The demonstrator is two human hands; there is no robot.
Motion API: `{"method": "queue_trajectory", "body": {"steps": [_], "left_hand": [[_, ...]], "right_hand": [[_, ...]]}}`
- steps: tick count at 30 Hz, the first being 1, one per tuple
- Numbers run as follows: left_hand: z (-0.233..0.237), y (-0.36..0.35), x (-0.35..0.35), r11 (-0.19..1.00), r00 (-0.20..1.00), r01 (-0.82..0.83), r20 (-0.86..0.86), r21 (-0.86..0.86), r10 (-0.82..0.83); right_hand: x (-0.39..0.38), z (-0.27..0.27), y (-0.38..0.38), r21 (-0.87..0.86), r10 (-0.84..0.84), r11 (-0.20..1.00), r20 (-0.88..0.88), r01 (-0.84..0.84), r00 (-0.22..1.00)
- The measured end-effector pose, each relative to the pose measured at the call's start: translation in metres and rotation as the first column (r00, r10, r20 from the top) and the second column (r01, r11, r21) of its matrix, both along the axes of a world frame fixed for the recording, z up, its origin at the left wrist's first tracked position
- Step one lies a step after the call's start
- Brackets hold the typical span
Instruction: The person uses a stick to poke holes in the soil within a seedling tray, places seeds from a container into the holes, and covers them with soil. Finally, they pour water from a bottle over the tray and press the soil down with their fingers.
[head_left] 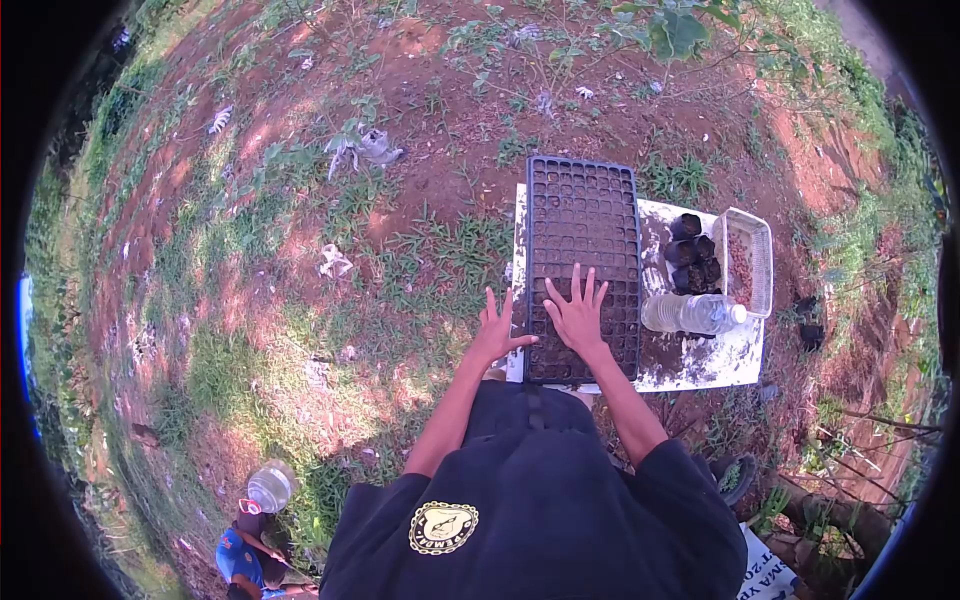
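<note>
A long black seedling tray (583,215) with many small soil-filled cells lies on a white board (700,375) in front of me. My right hand (578,315) rests over the tray's lower middle, fingers spread, holding nothing. At the tray's left edge is my left hand (494,332), its fingers apart and its thumb reaching over the rim; it holds nothing either. Right of the tray, a clear plastic bottle (690,313) lies on its side. Several small black pots (685,252) of soil are grouped behind the bottle.
A white basket (763,265) with reddish-brown bits stands at the board's right side. Another person in a blue shirt (238,560) is at the lower left, beside a large clear container (272,486). Grass, red soil and scattered litter surround the board.
</note>
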State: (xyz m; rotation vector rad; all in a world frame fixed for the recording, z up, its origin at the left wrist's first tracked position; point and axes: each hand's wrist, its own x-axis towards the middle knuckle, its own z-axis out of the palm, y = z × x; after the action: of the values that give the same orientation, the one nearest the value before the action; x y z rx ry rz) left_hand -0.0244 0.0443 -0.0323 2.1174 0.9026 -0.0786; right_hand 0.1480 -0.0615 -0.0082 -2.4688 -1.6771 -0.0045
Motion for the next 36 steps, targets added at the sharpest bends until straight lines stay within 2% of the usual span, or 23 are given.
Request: {"method": "queue_trajectory", "body": {"steps": [7, 10, 12, 13, 18, 21, 26, 28, 32, 34, 36], "left_hand": [[0.0, 0.0, 0.001, 1.0, 1.0, 0.009, -0.018, 0.01, -0.009], [0.001, 0.001, 0.002, 1.0, 1.0, 0.011, -0.022, 0.008, -0.011], [-0.001, 0.001, 0.001, 1.0, 1.0, 0.006, -0.021, -0.004, -0.006], [-0.003, 0.001, 0.0, 1.0, 1.0, 0.001, -0.005, -0.001, -0.001], [-0.007, 0.0, 0.002, 1.0, 1.0, 0.017, 0.001, 0.005, -0.017], [-0.007, 0.0, 0.003, 1.0, 1.0, 0.026, -0.007, -0.008, -0.026], [-0.005, 0.0, 0.004, 0.999, 0.999, 0.032, -0.015, -0.012, -0.033], [-0.005, 0.001, 0.003, 0.999, 0.999, 0.031, -0.012, -0.021, -0.031], [-0.007, 0.002, 0.002, 1.0, 1.0, 0.027, 0.017, -0.009, -0.027], [-0.009, 0.002, 0.001, 0.999, 0.999, 0.033, 0.01, -0.005, -0.033], [-0.009, 0.002, 0.001, 0.999, 0.999, 0.039, 0.004, -0.001, -0.039]], "right_hand": [[-0.009, -0.01, 0.0, 0.018, -0.118, 0.993, -0.002, 0.118, 0.993], [-0.02, -0.01, -0.001, 0.007, -0.097, 0.995, -0.077, 0.098, 0.992], [-0.026, -0.013, -0.003, 0.037, -0.159, 0.986, -0.091, 0.163, 0.983], [-0.029, -0.015, -0.003, -0.01, -0.238, 0.971, -0.099, 0.238, 0.966], [-0.036, -0.017, -0.001, 0.009, -0.226, 0.973, -0.146, 0.23, 0.963], [-0.033, -0.015, 0.002, 0.019, -0.306, 0.949, -0.189, 0.315, 0.933], [-0.032, -0.015, 0.003, -0.026, -0.274, 0.961, -0.238, 0.275, 0.932], [-0.029, -0.015, 0.003, -0.026, -0.312, 0.947, -0.298, 0.319, 0.902], [-0.016, -0.018, 0.011, 0.008, -0.326, 0.939, -0.292, 0.343, 0.899], [-0.003, -0.016, 0.018, 0.003, -0.219, 0.975, -0.145, 0.222, 0.965], [0.01, -0.014, 0.022, 0.021, -0.184, 0.982, -0.118, 0.188, 0.976]]}}
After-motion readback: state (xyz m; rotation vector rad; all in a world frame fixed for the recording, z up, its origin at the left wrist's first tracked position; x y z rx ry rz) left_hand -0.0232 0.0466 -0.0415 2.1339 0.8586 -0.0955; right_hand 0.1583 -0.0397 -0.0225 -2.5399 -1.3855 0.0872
